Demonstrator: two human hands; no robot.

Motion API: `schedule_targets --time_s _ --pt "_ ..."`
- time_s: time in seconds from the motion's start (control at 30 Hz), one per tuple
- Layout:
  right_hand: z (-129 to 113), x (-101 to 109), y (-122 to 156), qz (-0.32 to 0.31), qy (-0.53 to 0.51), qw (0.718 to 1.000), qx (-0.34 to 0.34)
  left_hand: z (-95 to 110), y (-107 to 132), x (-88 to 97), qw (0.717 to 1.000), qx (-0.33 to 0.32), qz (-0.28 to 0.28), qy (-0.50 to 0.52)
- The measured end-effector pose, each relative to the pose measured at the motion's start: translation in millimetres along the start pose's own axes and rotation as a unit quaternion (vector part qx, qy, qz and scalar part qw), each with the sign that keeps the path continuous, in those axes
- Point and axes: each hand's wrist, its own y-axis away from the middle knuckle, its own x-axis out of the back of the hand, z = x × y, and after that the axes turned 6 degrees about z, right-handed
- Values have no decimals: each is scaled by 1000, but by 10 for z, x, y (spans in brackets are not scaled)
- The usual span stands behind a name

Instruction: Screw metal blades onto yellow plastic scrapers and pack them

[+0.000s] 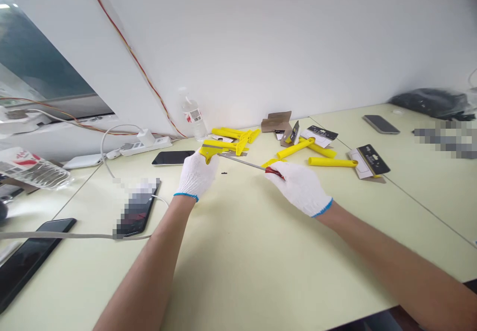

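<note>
My left hand [197, 176], in a white knit glove with a blue cuff, is closed around a yellow plastic scraper head [211, 150]. My right hand [298, 187], gloved the same way, grips a screwdriver [244, 162] by its red handle. The thin metal shaft points left, and its tip meets or lies just beside the underside of the scraper head; I cannot tell which. More yellow scraper heads [253, 135] lie just behind my left hand. A small dark piece [224, 173] rests on the table between the hands.
Yellow tube handles [331, 162] and black-and-white cardboard packaging [370, 159] are spread at the back right. A water bottle [193, 115] stands against the wall. Phones [173, 157], a power strip [147, 145] and cables occupy the left. A black plastic bag [428, 102] lies far right.
</note>
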Motion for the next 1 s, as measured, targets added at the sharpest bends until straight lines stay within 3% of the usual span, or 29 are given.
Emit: schedule_targets --time_s 0.07,0.13,0.2,0.23,0.27,0.33,0.4,0.53,0.67,0.8,0.87,0.93,1.0 --pt "13 46 -39 -103 -133 983 -74 -3 2 -9 1000 -2 -6 -5" --pt "12 97 -74 -224 -269 917 -192 -10 -3 -17 1000 -8 -8 -5" --pt "4 131 -93 -282 -345 855 -266 -18 -13 -21 1000 -13 -3 -6" --pt "-2 136 -95 -279 -348 853 -270 -22 -18 -22 1000 -12 1 -9" --pt "-7 132 -92 -254 -326 874 -256 -26 -21 -23 1000 -12 5 -11" --pt "-18 97 -71 -161 -232 940 -193 -33 -21 -25 1000 -9 6 -12" --pt "-27 42 -37 -60 -125 983 -119 -37 -14 -29 1000 -2 -1 -7" --pt "-32 -47 26 20 24 999 -29 -34 1 -37 1000 11 -11 -2" --pt "-5 -74 37 51 50 997 6 -27 -1 -37 1000 10 -18 2" --pt "15 -70 12 51 21 998 17 -16 -2 -32 1000 12 -17 4" --pt "3 -41 -6 21 -36 999 1 -7 -1 -23 1000 12 -14 8" --pt "-19 6 -29 -57 -129 987 -74 5 -4 -7 1000 12 -13 11" --pt "-40 57 -49 -161 -238 938 -193 17 -11 13 1000 5 -9 9"
